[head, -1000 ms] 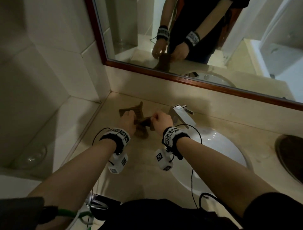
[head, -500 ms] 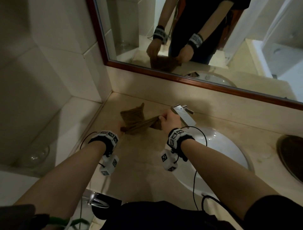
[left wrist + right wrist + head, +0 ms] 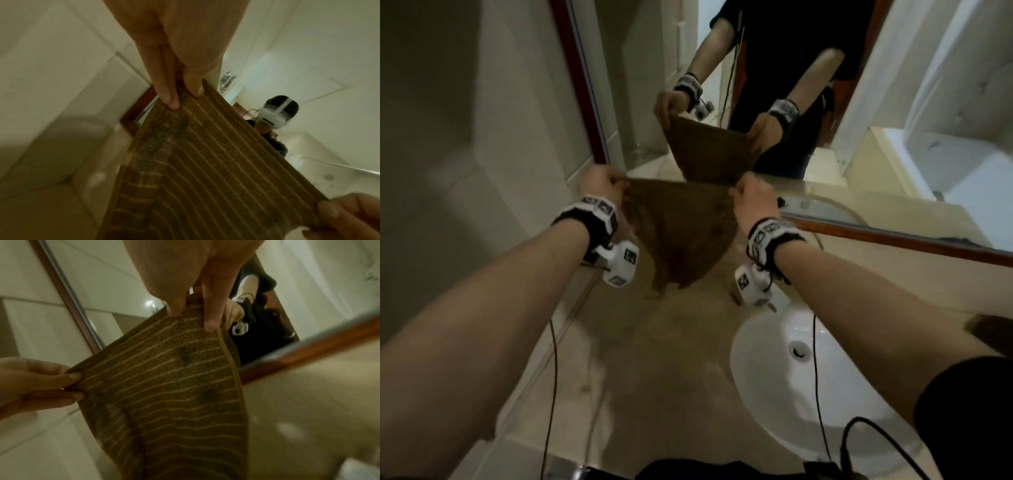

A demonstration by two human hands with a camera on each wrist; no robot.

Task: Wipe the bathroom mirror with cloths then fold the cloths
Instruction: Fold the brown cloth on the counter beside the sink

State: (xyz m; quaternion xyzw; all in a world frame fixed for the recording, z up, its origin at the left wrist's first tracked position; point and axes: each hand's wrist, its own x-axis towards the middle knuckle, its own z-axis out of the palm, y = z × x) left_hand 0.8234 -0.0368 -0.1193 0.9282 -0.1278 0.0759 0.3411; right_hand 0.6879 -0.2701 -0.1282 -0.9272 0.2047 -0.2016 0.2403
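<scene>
A brown ribbed cloth hangs spread in the air in front of the mirror, above the counter. My left hand pinches its upper left corner and my right hand pinches its upper right corner. The top edge is pulled taut between them and the lower part droops to a point. In the left wrist view the left hand pinches the cloth between thumb and fingers. The right hand does the same on the cloth in the right wrist view. The mirror reflects the cloth.
A beige stone counter runs below, with a white basin at the right. The mirror's wooden frame runs along the back. Tiled wall closes the left side. Thin cables hang from both wrists.
Both hands have lifted the cloth off the counter and moved apart, spreading it from a bunched strip into a flat hanging sheet before the mirror.
</scene>
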